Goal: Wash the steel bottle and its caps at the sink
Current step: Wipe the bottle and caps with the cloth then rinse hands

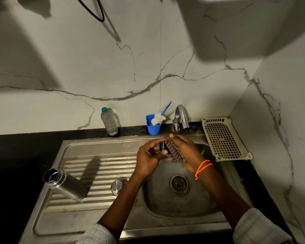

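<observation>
Steel-ringed cap (163,147) pinched in my left hand (149,160) at frame centre; my right hand (184,152) grips the scrubber (173,151) to scour it.

Steel bottle (65,184): brushed metal, satin finish. Sink (99,164): dull stainless steel, ribbed drainboard. Faucet (181,118): glossy chrome. Drying tray (224,138): matt perforated plastic. Wall (113,67): smooth veined marble.
</observation>
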